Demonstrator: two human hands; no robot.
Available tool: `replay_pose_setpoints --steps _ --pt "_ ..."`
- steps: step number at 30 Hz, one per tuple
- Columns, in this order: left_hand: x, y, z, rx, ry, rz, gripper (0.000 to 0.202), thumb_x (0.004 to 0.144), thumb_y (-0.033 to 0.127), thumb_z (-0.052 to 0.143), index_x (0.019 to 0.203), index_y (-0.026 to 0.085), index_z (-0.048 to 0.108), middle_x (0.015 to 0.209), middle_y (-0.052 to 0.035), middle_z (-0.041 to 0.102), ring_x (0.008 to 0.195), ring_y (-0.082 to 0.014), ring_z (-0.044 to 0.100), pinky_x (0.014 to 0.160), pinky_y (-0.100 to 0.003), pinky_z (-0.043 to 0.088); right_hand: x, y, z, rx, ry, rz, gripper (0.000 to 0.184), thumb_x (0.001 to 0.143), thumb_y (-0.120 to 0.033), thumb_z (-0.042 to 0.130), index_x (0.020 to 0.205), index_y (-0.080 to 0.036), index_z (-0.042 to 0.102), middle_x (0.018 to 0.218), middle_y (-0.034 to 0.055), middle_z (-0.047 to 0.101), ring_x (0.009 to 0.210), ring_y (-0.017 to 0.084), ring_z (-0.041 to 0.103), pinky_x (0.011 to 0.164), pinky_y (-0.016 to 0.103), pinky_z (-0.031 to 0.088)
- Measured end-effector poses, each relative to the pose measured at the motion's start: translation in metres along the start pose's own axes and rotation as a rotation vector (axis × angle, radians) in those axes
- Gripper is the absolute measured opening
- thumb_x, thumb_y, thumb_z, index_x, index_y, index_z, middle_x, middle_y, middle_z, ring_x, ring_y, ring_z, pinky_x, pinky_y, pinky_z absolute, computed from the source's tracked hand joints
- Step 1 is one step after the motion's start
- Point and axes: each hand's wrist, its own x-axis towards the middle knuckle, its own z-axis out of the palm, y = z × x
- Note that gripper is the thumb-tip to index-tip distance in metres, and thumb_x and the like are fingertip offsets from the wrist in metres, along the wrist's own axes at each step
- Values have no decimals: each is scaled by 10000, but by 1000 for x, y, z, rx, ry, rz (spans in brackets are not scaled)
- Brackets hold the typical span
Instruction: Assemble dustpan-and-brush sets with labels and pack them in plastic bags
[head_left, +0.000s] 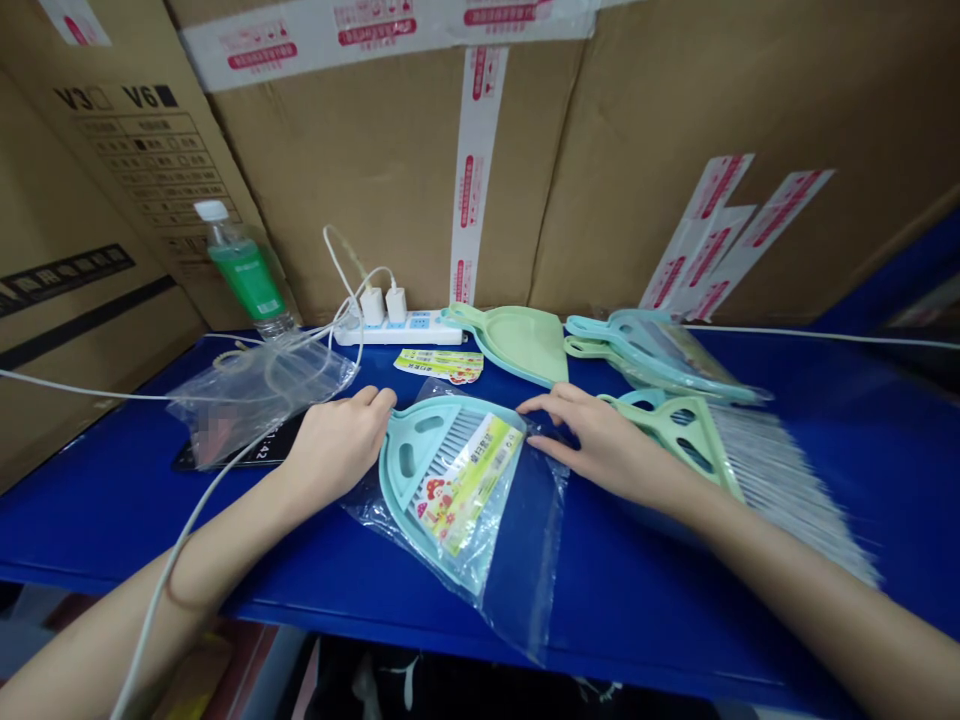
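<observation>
A teal mini brush and dustpan set (pixel 439 480) with a colourful label lies inside a clear plastic bag (pixel 525 545) on the blue table (pixel 862 440). My left hand (pixel 337 445) grips the bag's left edge beside the brush handle, fingers curled. My right hand (pixel 592 435) rests on the bag's upper right edge, fingers stretched flat and pressing the plastic.
A green brush with grey bristles (pixel 720 460) lies under my right forearm. Behind are a green dustpan (pixel 517 345), a bagged blue set (pixel 660 350), a power strip (pixel 397 325), a paper label (pixel 442 365), loose bags (pixel 262 390), a phone (pixel 247 450) and a bottle (pixel 244 270). Cardboard boxes (pixel 675 150) wall the back.
</observation>
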Motion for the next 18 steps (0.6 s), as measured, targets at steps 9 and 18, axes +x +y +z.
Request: replay_pose_setpoints --steps 9,18 --pt "2 0 1 -15 -3 -9 262 955 229 334 1065 180 567 997 -80 664 806 -277 692 618 -332 486 4 4 8 12 61 -19 182 856 -274 542 988 -185 632 759 26 546 582 147 475 546 272 379" --pt "1 0 0 -38 9 -18 272 942 235 332 1046 177 577 979 -88 666 789 -248 686 628 -311 488 5 4 13 60 41 -11 188 848 -323 548 950 -189 633 721 14 539 555 141 453 533 275 368"
